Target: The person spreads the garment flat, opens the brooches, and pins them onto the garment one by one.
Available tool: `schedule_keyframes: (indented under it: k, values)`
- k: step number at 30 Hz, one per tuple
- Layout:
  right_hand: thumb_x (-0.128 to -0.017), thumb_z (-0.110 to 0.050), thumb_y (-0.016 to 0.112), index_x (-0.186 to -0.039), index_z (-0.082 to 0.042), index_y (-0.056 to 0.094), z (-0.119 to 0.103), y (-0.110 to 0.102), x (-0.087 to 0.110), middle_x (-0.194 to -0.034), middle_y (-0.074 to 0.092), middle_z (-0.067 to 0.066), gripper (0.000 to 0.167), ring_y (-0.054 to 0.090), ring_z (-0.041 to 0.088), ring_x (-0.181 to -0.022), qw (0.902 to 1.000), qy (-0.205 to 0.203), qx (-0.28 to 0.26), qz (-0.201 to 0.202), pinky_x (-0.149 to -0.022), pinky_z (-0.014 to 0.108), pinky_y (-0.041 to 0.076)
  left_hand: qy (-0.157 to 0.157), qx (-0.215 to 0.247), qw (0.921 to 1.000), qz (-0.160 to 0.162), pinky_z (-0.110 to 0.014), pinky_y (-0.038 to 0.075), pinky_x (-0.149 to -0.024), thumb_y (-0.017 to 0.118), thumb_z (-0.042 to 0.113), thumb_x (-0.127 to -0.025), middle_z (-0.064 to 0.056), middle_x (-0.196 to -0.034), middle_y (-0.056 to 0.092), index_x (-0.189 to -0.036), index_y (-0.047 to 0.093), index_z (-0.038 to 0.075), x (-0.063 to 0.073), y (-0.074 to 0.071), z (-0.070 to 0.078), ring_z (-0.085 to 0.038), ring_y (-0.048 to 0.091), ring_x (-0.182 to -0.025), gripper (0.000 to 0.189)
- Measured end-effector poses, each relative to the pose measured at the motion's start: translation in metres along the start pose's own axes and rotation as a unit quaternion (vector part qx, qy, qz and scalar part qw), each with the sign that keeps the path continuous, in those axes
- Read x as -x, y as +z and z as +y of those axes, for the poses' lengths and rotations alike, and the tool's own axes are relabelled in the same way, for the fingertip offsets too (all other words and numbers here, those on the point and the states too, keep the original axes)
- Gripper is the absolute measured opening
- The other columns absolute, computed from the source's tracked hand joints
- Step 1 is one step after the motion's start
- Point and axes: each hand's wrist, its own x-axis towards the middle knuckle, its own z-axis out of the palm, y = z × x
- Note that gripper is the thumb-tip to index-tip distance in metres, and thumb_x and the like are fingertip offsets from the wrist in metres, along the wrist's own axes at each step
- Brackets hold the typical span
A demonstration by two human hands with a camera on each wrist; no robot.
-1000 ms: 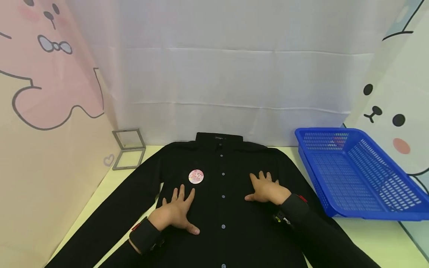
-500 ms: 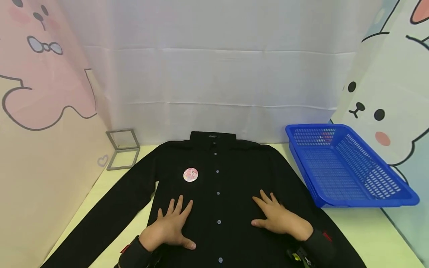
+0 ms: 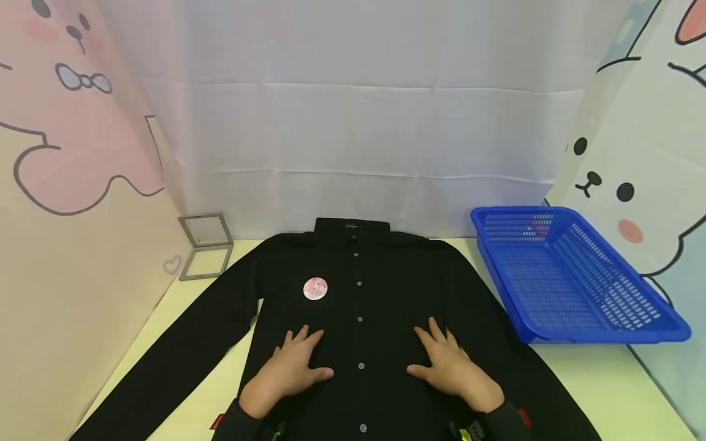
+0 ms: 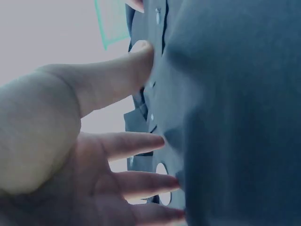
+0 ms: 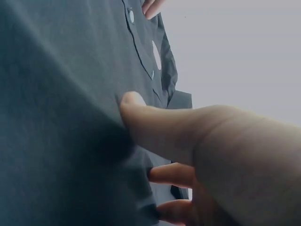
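A black long-sleeved button shirt (image 3: pixel 386 288) lies front up and spread on the table, collar at the far side. A round pink badge (image 3: pixel 315 288) sits on its chest, left of the buttons. My left hand (image 3: pixel 289 366) rests on the shirt's front below the badge, fingers spread. Across the button line, my right hand (image 3: pixel 456 370) touches the shirt with its fingers spread as well. In the left wrist view, the fingertips of the left hand (image 4: pixel 89 146) meet the cloth. The right wrist view has the thumb of the right hand (image 5: pixel 216 141) against the fabric. Neither hand grips anything.
A blue plastic basket (image 3: pixel 526 327) stands on the right of the pale yellow table (image 3: pixel 595 380). At the back left is a grey-framed clear case (image 3: pixel 206 246), its lid raised. White cloth (image 3: pixel 358 135) hangs behind, with printed side panels.
Both hands have slid down the shirt toward the person; in the last half second the left shifted slightly up and right. The head view has also turned slightly.
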Motion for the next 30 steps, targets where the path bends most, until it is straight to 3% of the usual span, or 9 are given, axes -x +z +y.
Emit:
schedule_keyframes:
  k: [3, 11, 17, 21, 26, 30]
  values:
    - [-0.094, -0.041, 0.075, -0.16, -0.009, 0.037, 0.0, 0.008, 0.003, -0.169, 0.013, 0.029, 0.082, 0.012, 0.064, -0.149, 0.9999, 0.011, -0.006, 0.007, -0.109, 0.083, 0.02, 0.0, -0.003, 1.0, -0.001, -0.085, 0.022, -0.107, 0.089, 0.034, -0.08, -0.033, -0.162, 0.03, -0.152, 0.049, 0.007, 0.0, 0.004, 0.002, -0.063, 0.023, -0.147, 0.087]
    - [-0.099, -0.056, 0.062, -0.167, -0.015, 0.018, -0.006, 0.024, 0.007, -0.172, -0.005, 0.022, 0.091, -0.006, 0.057, -0.154, 0.9993, 0.021, 0.011, -0.028, -0.115, 0.081, 0.007, -0.035, -0.008, 0.9993, 0.002, -0.091, 0.01, -0.103, 0.1, 0.029, -0.063, -0.029, -0.167, 0.02, -0.156, 0.044, 0.012, 0.006, 0.002, -0.003, -0.059, 0.015, -0.152, 0.109]
    - [-0.094, -0.057, 0.067, -0.165, -0.013, 0.024, -0.004, 0.026, 0.009, -0.172, 0.001, 0.024, 0.094, 0.001, 0.059, -0.153, 0.9997, 0.016, 0.007, -0.015, -0.113, 0.082, 0.011, -0.04, -0.007, 0.9992, 0.002, -0.091, 0.013, -0.102, 0.096, 0.039, -0.07, -0.029, -0.167, 0.023, -0.155, 0.047, 0.012, 0.009, 0.007, -0.006, -0.059, 0.019, -0.151, 0.102]
    - [-0.093, -0.051, 0.073, -0.159, -0.009, 0.039, -0.004, 0.023, 0.011, -0.168, 0.017, 0.028, 0.085, 0.014, 0.063, -0.149, 0.9998, 0.019, 0.0, 0.0, -0.108, 0.083, 0.022, -0.039, 0.001, 0.9989, 0.024, -0.09, 0.022, -0.1, 0.086, 0.048, -0.081, -0.03, -0.163, 0.03, -0.152, 0.049, 0.01, 0.012, 0.012, -0.001, -0.06, 0.028, -0.147, 0.089]
    - [-0.095, -0.033, 0.075, -0.141, 0.0, 0.059, -0.011, 0.013, 0.011, -0.144, 0.056, 0.028, 0.059, 0.053, 0.052, -0.131, 0.998, -0.012, -0.024, 0.058, -0.103, 0.069, 0.044, -0.01, 0.023, 0.996, 0.086, -0.081, 0.033, -0.104, 0.065, 0.056, -0.096, -0.029, -0.165, 0.027, -0.158, 0.039, 0.006, 0.011, 0.016, 0.007, -0.058, 0.028, -0.148, 0.084]
    - [-0.097, -0.023, 0.074, -0.135, 0.001, 0.063, -0.019, 0.011, 0.003, -0.131, 0.068, 0.02, 0.046, 0.067, 0.038, -0.118, 0.9894, -0.072, -0.035, 0.121, -0.099, 0.056, 0.053, 0.006, -0.013, 0.9923, 0.123, -0.079, 0.03, -0.109, 0.064, 0.067, -0.092, -0.025, -0.168, 0.022, -0.162, 0.032, 0.009, 0.003, 0.017, 0.013, -0.055, 0.023, -0.152, 0.096]
